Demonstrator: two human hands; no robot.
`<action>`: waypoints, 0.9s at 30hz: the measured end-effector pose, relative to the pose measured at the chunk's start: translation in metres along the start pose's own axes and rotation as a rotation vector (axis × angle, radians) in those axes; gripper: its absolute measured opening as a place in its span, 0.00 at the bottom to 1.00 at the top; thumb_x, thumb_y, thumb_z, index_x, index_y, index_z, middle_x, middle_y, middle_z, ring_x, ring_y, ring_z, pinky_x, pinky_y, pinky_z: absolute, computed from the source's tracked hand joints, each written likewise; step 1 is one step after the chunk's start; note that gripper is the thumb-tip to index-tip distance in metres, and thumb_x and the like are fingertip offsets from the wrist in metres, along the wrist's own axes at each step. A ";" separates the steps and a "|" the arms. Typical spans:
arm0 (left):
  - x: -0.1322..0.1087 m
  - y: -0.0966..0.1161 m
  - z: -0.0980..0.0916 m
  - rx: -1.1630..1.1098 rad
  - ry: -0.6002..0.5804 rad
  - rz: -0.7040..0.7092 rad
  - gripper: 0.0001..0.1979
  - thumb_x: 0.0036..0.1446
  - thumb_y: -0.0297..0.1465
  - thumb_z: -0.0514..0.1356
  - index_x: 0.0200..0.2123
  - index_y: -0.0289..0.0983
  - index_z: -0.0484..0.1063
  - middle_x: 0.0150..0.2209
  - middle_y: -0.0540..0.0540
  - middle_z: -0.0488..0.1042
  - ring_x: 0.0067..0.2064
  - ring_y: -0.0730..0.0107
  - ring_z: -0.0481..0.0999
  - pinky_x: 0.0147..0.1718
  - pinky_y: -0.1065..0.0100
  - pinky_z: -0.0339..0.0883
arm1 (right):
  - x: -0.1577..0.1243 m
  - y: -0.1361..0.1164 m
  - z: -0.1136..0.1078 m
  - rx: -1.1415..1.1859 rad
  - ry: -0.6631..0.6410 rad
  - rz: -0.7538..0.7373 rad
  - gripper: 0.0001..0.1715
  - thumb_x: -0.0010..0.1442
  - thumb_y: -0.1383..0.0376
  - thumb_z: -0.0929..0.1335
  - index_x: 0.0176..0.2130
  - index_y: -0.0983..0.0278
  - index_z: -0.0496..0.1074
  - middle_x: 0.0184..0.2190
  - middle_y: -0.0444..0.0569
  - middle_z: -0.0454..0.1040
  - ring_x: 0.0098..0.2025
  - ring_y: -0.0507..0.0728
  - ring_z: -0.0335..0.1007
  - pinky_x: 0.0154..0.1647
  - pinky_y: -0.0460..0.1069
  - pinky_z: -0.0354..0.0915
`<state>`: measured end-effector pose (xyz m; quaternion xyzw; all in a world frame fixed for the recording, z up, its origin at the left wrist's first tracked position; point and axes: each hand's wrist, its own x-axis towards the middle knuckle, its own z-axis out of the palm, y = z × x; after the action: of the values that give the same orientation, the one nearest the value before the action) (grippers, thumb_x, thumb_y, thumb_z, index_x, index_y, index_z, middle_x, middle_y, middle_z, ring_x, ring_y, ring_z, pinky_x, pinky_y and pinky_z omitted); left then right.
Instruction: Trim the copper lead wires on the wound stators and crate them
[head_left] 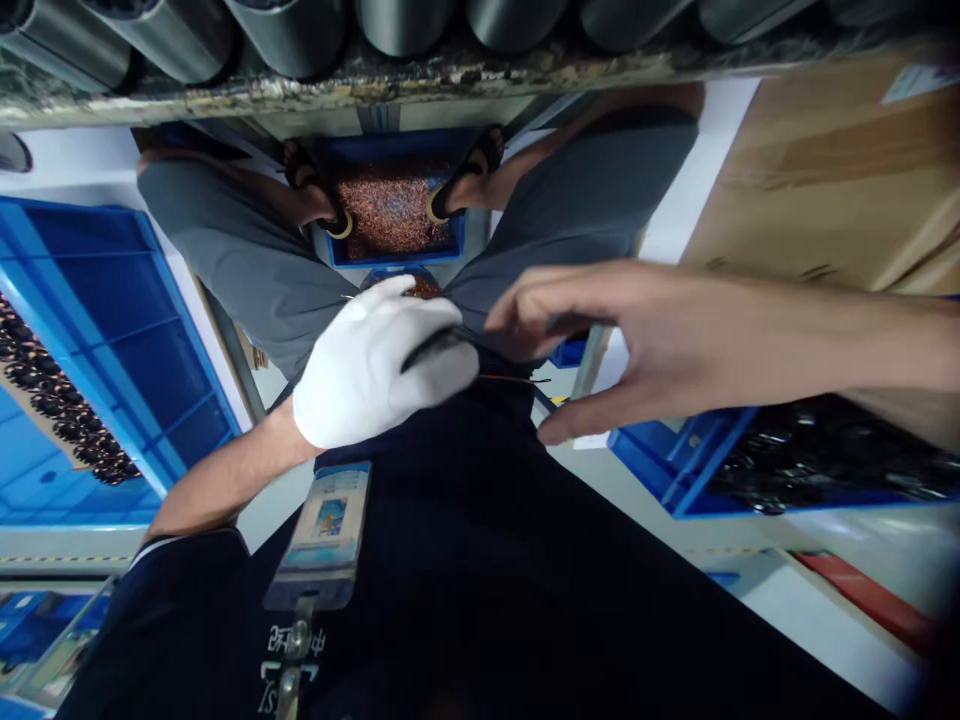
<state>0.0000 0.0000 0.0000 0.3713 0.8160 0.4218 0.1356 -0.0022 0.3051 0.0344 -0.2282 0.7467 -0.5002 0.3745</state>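
Observation:
My left hand, in a white glove, is in front of my waist. Its fingers are curled round a small dark part, mostly hidden, so its kind cannot be made out. A thin wire sticks out to the right beside that hand. My bare right hand comes in from the right, blurred by motion. Its thumb is spread from the bent fingers, and no object shows between them. A gap separates the two hands.
Dark metal cylinders line the worn bench edge. Between my feet is a blue crate of copper-coloured scraps. Blue trays with copper-and-black parts stand left. At right are a cardboard box and a bin of black parts.

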 end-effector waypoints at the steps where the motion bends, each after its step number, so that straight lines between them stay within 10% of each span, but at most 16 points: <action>1: 0.001 -0.001 0.000 -0.003 -0.010 0.058 0.12 0.69 0.36 0.69 0.54 0.42 0.82 0.53 0.44 0.89 0.54 0.52 0.90 0.74 0.42 0.75 | 0.000 0.003 0.005 0.160 -0.121 0.070 0.25 0.68 0.43 0.82 0.46 0.59 0.82 0.46 0.48 0.86 0.43 0.55 0.83 0.36 0.50 0.76; 4: -0.001 0.000 0.003 -0.051 -0.015 0.106 0.14 0.68 0.32 0.69 0.56 0.44 0.82 0.56 0.45 0.88 0.58 0.52 0.89 0.73 0.43 0.74 | 0.005 0.003 0.022 0.340 -0.183 0.102 0.20 0.80 0.50 0.74 0.38 0.59 0.76 0.26 0.38 0.74 0.26 0.49 0.69 0.24 0.48 0.63; 10: -0.016 0.011 0.007 -0.492 -0.034 -0.376 0.25 0.61 0.31 0.74 0.59 0.41 0.72 0.52 0.44 0.83 0.51 0.57 0.88 0.53 0.58 0.86 | 0.009 -0.024 0.017 -0.671 0.330 -0.281 0.15 0.81 0.69 0.69 0.41 0.55 0.79 0.32 0.42 0.77 0.33 0.55 0.68 0.33 0.54 0.58; 14: -0.019 0.012 0.002 -0.377 0.314 -0.200 0.38 0.63 0.23 0.69 0.73 0.45 0.64 0.65 0.41 0.77 0.66 0.58 0.82 0.70 0.56 0.79 | 0.013 -0.038 0.017 -0.857 0.766 -0.416 0.16 0.75 0.64 0.78 0.60 0.57 0.80 0.52 0.53 0.84 0.47 0.61 0.80 0.47 0.57 0.77; 20: 0.005 0.012 -0.019 0.049 0.705 0.215 0.36 0.69 0.23 0.71 0.76 0.41 0.69 0.69 0.35 0.79 0.69 0.57 0.82 0.69 0.62 0.79 | 0.056 -0.061 0.062 -0.596 0.873 -0.533 0.14 0.76 0.59 0.76 0.58 0.59 0.79 0.65 0.63 0.79 0.66 0.65 0.83 0.61 0.59 0.86; 27: 0.003 -0.004 -0.070 0.228 0.819 0.015 0.47 0.66 0.52 0.79 0.80 0.49 0.64 0.71 0.37 0.76 0.71 0.40 0.80 0.72 0.41 0.78 | 0.069 -0.105 -0.001 -0.718 0.996 -0.512 0.15 0.73 0.69 0.78 0.56 0.57 0.80 0.65 0.59 0.82 0.67 0.68 0.83 0.67 0.63 0.82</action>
<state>-0.0418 -0.0406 0.0398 0.1914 0.8412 0.4426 -0.2446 -0.0485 0.2148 0.1085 -0.2508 0.8729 -0.3392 -0.2452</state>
